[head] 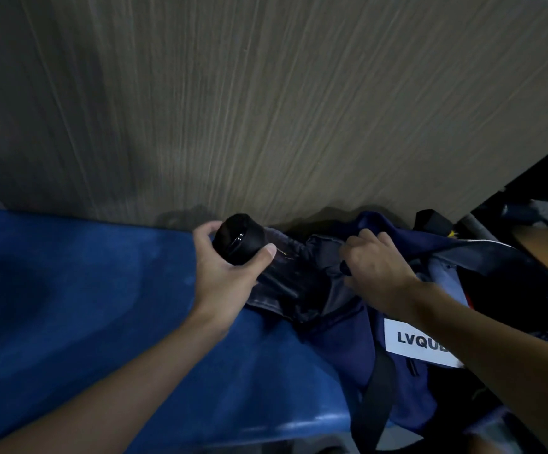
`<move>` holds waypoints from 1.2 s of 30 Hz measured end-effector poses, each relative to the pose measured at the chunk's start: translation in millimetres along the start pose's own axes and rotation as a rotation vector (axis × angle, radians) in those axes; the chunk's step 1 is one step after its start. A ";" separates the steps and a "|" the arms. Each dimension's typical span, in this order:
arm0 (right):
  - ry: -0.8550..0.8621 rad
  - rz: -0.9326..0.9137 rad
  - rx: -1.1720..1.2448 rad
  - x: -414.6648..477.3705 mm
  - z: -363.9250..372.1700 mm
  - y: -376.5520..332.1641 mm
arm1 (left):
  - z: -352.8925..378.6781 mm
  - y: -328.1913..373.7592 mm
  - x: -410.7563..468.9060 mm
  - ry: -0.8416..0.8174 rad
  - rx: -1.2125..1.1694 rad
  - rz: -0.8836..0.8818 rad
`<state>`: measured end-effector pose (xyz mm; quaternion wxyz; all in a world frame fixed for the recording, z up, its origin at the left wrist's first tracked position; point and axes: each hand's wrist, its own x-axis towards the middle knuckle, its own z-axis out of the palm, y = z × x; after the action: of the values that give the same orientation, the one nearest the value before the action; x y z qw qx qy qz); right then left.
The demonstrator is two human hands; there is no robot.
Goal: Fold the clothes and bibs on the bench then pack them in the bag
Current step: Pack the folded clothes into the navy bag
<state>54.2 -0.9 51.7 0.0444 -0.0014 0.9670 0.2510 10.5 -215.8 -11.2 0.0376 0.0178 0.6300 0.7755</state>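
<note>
1. The black roll (238,239), which looks like tightly rolled fabric, is held above the back edge of the bench, just left of the bag's mouth.
2. The left hand (226,273) grips the black roll, with the thumb curled round its near side and the fingers wrapped round its far side.
3. The navy bag (338,342) lies at the right end of the bench with its top open, showing a dark, crumpled lining (298,283).
4. The right hand (377,267) holds the bag's upper edge. Its fingers are curled into the fabric, pulling the mouth apart.
5. A white label (413,342) on the bag's side reads "LVQU", and the right forearm covers the rest.
6. A black strap (374,398) hangs down the front of the bag.
7. The blue bench (85,306) stretches away to the left.
8. A wood-grain wall panel (266,93) stands behind the bench.
</note>
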 end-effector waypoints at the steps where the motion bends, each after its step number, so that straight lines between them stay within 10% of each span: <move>1: 0.011 -0.004 0.030 -1.1 -2.2 3.0 | 1.7 -1.2 -1.0 -0.015 -0.013 -0.018; 13: 0.205 -0.085 0.377 -2.4 -9.6 16.7 | 25.3 -44.6 -21.2 -0.129 -0.118 -0.183; 21: 0.160 -0.112 0.570 -2.8 -10.1 19.9 | 13.2 -56.3 -12.4 -0.270 0.397 0.080; 36: 0.101 -0.137 0.616 -7.2 -17.4 29.6 | -7.7 -57.1 -9.9 -0.524 0.439 0.035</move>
<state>59.1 16.4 81.9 0.0115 -0.0653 0.9961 -0.0574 21.8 -212.5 -68.4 0.1800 0.2349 0.7503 0.5912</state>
